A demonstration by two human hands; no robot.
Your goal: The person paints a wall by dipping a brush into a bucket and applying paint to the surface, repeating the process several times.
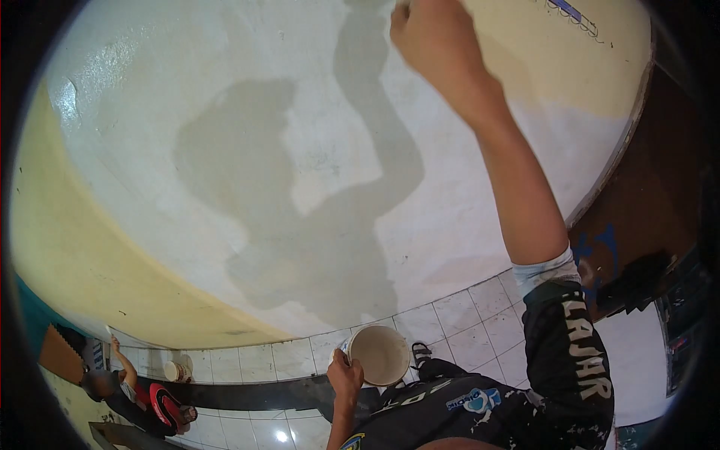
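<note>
My right hand [435, 34] is raised against the upper wall at the top edge of the view, its fingers curled. What it may hold is cut off above the frame. Low in front of my body, my left hand [346, 375] is closed on the rim of a round white bucket [380, 355], whose inside looks pale. The wall [330, 165] is coated white across its middle, with yellow areas at the left and upper right. A shadow of my head and raised arm falls on the white part.
Another person [135, 397] is at the lower left, one arm raised to the wall, near a small white bucket [178, 370]. White floor tiles [292, 359] run along the wall's foot. A brown door-like panel [645, 187] stands at the right. A wire rack [574, 16] hangs at the upper right.
</note>
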